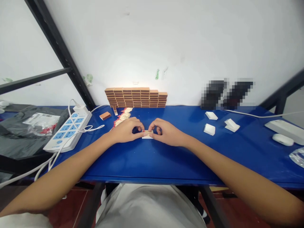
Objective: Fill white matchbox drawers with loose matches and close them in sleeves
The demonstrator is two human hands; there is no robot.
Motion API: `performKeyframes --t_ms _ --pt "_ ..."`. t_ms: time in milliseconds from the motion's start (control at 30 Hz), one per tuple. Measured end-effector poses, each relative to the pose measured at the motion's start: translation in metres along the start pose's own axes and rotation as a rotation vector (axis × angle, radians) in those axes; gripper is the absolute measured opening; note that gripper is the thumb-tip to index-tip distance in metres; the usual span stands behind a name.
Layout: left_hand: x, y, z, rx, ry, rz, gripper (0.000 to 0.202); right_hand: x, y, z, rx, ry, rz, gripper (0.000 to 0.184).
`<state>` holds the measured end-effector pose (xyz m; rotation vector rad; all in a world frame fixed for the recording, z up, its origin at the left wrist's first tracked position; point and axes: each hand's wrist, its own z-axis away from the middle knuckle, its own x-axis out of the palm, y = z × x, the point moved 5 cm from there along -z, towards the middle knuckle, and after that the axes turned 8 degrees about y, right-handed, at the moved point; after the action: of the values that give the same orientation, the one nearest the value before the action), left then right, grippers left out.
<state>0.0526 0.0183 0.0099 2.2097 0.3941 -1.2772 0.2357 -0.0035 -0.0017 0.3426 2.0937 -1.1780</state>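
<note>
Both my hands meet over a small white matchbox tray point(147, 134) that rests on the blue table point(152, 158). My left hand point(127, 129) pinches its left end with fingers curled. My right hand point(166, 131) pinches its right end the same way. The tray seems to hold matches with red tips. A loose heap of matches point(122, 116) lies just behind my left hand. A wall of stacked brown matchboxes point(136, 97) stands against the white wall at the back.
One brown matchbox point(105, 115) lies left of the heap. A white power strip point(68, 129) with cables sits at the left. Three white box parts point(219, 124) lie at the right, with a white earbud case point(282, 139) and a flat white device point(285, 129) further right.
</note>
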Motion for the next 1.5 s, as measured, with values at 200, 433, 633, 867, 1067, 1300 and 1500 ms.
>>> performKeyframes --t_ms 200,433,633,867,1067,1300,1500 --pt "0.003 -0.001 0.000 -0.022 0.022 0.026 0.021 0.004 0.007 -0.001 0.098 0.001 -0.053 0.017" --pt "0.003 -0.001 0.000 -0.030 0.037 0.023 0.027 0.005 0.013 -0.004 0.110 0.029 -0.077 0.018" --pt "0.003 0.001 -0.001 -0.025 0.044 0.039 0.033 0.007 0.006 -0.003 0.078 0.024 -0.038 0.013" --pt "0.001 0.004 -0.001 -0.054 0.034 0.057 0.031 -0.064 0.011 -0.005 0.031 0.058 0.349 0.012" --pt "0.001 0.007 0.001 -0.028 -0.006 0.039 0.049 -0.170 0.081 0.033 0.759 -0.019 0.859 0.038" --pt "0.001 0.005 0.000 -0.019 -0.015 0.039 0.031 -0.157 0.103 0.055 1.138 -0.176 0.514 0.045" --pt "-0.002 0.003 0.001 -0.017 0.007 0.027 0.031 -0.198 0.118 0.049 0.896 0.063 0.684 0.032"
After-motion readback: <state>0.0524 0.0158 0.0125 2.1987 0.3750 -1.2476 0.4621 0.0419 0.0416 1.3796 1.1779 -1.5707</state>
